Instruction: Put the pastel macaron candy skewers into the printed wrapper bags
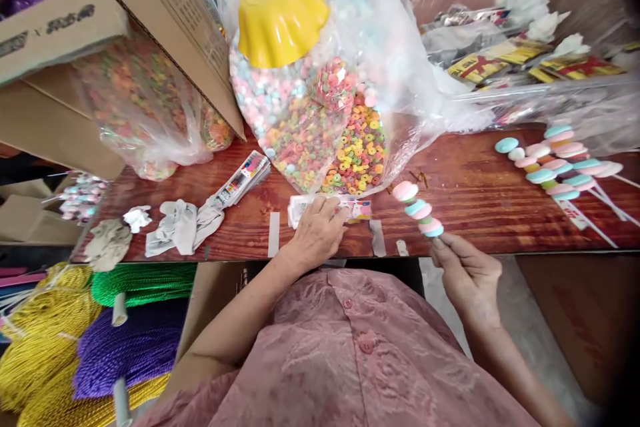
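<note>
My right hand [467, 273] is closed in a pinch, thumb against fingers, at the bottom of a candy skewer [418, 209] of pink, white and blue pieces, which tilts up and leftward over the front edge of the tabletop [465, 177], right of its middle. My left hand [320, 230] lies palm down near the middle of that same edge, fingers half bent and close together, touching a stack of printed wrappers [360, 209]; whether my fingertips grip one I cannot tell. Just behind the wrappers sits the bag of candy rings [355, 153], a yellow bowl [283, 13] upside down on top. Toward the tabletop's right end lie more skewers [560, 163], their sticks pointing to the front right corner.
</note>
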A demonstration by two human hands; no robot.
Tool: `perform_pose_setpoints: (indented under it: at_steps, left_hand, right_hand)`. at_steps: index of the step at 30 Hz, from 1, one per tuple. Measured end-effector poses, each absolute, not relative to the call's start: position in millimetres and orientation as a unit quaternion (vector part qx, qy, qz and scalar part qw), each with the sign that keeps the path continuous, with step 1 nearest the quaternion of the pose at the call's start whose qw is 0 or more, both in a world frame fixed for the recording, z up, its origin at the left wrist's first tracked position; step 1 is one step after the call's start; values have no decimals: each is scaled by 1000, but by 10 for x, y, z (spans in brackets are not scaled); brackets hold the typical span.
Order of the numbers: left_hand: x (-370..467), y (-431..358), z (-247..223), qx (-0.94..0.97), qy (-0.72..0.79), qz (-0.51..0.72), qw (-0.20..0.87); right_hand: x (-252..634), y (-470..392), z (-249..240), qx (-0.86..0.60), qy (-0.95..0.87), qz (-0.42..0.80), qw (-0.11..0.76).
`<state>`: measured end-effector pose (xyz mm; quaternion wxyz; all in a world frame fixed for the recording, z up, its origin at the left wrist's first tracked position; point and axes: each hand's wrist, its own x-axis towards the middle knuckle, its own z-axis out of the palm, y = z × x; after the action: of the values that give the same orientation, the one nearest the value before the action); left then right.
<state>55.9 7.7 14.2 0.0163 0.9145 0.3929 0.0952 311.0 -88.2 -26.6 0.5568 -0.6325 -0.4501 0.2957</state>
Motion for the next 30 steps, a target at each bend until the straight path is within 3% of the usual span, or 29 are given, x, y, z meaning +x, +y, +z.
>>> perform_pose_setpoints:
  at_steps: [4,10,17,23,30]
  left_hand:
    - [478,161,155,911,396,101,59]
    - [494,250,0,906,404,114,59]
    - [520,246,-170,866,438,225,79]
    - [517,243,-212,816,449,318,177]
    - [468,320,-153,807,430,302,269]
  right_hand:
    - [3346,-1013,-320,-631,-538,265,493]
    - [3467,-1043,-334,-646,-538,233,489]
    - [3301,-971,-266,-608,-607,237,453]
    - [3394,-822,-161,-600,-624,219,450]
    - [3346,-735,-162,-583,-622,261,453]
